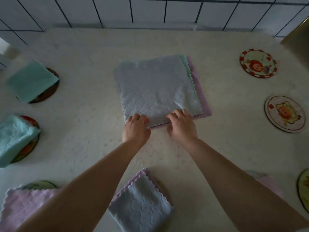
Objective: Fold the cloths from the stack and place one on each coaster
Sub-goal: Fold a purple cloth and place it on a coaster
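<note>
Cloths in the stack [157, 87] lie mid-tabletop [87, 52]; both hands, left hand [136, 127] and right hand [181, 123], pinch the near edge of the blue top cloth [150, 82]. Better to lift only this layer and fold it evenly. Lower layers are mostly covered; a coaster [304, 190] is cut off at right.

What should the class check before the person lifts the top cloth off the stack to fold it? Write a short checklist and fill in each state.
1. Left hand pinches the top cloth's near edge: ok.
2. Right hand grips the same edge: ok.
3. Only one layer taken, green cloth and purple cloth left behind: cannot tell.
4. Bare coaster free at far right: ok.
5. Second bare coaster free: ok.
</note>
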